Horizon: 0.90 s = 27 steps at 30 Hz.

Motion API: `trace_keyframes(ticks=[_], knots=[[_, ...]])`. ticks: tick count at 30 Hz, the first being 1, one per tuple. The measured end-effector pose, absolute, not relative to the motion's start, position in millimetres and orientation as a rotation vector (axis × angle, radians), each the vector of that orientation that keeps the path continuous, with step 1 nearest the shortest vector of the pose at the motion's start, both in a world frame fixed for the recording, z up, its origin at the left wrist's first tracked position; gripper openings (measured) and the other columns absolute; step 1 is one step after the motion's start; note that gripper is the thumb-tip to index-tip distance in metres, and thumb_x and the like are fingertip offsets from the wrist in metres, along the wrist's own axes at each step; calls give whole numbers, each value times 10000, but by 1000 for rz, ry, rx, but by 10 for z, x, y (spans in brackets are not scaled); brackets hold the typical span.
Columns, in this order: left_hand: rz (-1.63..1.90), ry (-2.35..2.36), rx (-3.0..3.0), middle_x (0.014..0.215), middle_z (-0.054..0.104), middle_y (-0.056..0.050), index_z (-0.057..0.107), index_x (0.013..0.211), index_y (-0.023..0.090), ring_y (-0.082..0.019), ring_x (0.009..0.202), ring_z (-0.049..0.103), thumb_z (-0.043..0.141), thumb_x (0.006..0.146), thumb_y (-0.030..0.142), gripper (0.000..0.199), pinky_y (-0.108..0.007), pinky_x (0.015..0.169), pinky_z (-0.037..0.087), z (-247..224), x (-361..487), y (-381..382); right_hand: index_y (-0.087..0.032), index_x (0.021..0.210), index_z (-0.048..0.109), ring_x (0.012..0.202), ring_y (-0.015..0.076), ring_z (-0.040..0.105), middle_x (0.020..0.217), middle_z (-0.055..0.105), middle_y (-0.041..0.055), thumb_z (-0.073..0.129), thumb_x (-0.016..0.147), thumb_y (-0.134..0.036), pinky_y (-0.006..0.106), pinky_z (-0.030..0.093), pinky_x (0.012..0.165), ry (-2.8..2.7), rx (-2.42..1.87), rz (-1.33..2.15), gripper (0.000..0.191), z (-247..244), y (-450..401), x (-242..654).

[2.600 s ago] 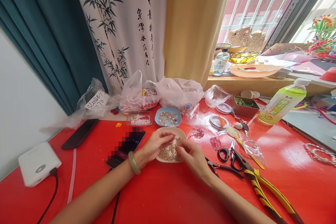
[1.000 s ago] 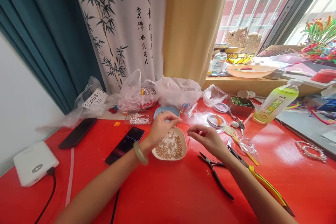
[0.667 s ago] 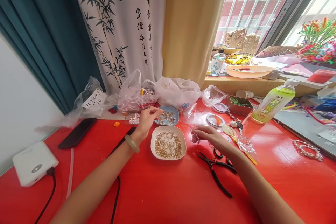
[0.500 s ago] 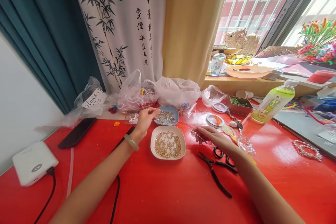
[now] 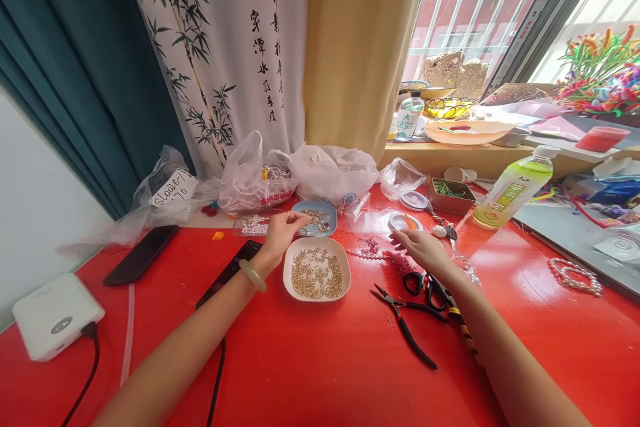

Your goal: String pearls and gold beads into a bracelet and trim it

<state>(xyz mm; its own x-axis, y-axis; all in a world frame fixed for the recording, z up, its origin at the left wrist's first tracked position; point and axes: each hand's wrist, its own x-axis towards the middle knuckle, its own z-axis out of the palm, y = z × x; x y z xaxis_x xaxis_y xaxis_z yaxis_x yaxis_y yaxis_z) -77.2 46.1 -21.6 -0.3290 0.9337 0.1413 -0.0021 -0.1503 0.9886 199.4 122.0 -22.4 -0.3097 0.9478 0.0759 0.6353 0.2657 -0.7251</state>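
My left hand (image 5: 283, 235) is closed in a pinch at the near left edge of the blue dish (image 5: 334, 221) of small beads; whatever its fingertips hold is too small to make out. Just in front of that dish stands a white dish (image 5: 289, 285) with gold beads. My right hand (image 5: 419, 247) hovers above the dark red beads (image 5: 399, 263), its fingers partly together, and what they hold cannot be made out. A pearl strand (image 5: 367, 254) lies to its left. Nearer me are black-handled pliers (image 5: 398, 307) and black scissors handles (image 5: 414, 282), partly under my right forearm.
Plastic bags (image 5: 333, 177) line the back. A phone (image 5: 227, 277) lies under my left wrist, a white box (image 5: 57, 317) at far left. On the right stand a green bottle (image 5: 515, 190), a tin (image 5: 451, 197) and a bead bracelet (image 5: 575, 277).
My right hand has lifted up and right, off the pearl strand and dark red beads, which now show on the table. My left hand has moved slightly relative to the blue dish.
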Motion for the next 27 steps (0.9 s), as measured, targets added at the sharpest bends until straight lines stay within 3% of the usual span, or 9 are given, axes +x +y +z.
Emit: trace_keyframes(ticks=[3, 5, 10, 13, 17, 21, 27], knots=[[1500, 1319, 1135, 669, 620, -22, 651, 651, 134, -100, 601, 505, 672, 594, 313, 188, -225, 590, 383, -144, -626, 382, -180, 779, 631, 806, 238, 583, 861, 663, 92, 479, 759, -375, 329, 421, 664, -1976, -1408, 641, 248, -114, 1096, 1912], [1446, 1283, 1171, 672, 629, -26, 661, 661, 134, -99, 602, 514, 672, 597, 299, 177, -224, 592, 390, -101, -528, 326, -185, 845, 626, 796, 210, 580, 896, 655, 77, 483, 764, -373, 322, 424, 695, -1974, -1279, 643, 250, -10, 945, 1799], [1326, 1166, 1269, 648, 644, -31, 677, 670, 138, -98, 585, 528, 660, 621, 297, 168, -226, 587, 407, -44, -325, 186, -212, 1060, 550, 724, 146, 600, 1061, 607, 68, 525, 750, -348, 295, 483, 647, -1984, -844, 1318, 340, 150, 565, 1503], [1304, 1096, 1291, 669, 662, -37, 686, 697, 143, -108, 599, 544, 652, 636, 299, 171, -228, 591, 415, -4, -256, 116, -206, 946, 612, 783, 150, 600, 935, 651, 43, 557, 737, -316, 295, 479, 711, -2001, -762, 1425, 243, 158, 484, 1450], [1301, 1095, 1310, 735, 681, -44, 689, 737, 150, -118, 641, 565, 640, 650, 304, 183, -230, 615, 431, 54, -237, 78, -191, 775, 648, 718, 149, 604, 752, 664, 19, 593, 713, -323, 288, 483, 678, -1954, -830, 1280, 156, 174, 528, 1516], [1262, 1181, 1325, 786, 678, -57, 671, 824, 144, -124, 672, 577, 625, 657, 297, 231, -235, 623, 442, 17, -310, 158, -183, 751, 653, 686, 151, 612, 712, 661, 20, 634, 677, -326, 285, 497, 661, -1829, -885, 1158, 162, 212, 608, 1617], [1058, 1353, 1473, 723, 663, -60, 658, 776, 118, -131, 634, 576, 601, 651, 270, 205, -243, 605, 439, -132, -535, 327, -186, 813, 656, 633, 136, 627, 727, 661, 12, 623, 698, -308, 290, 529, 651, -1437, -901, 823, 171, 192, 685, 1730]])
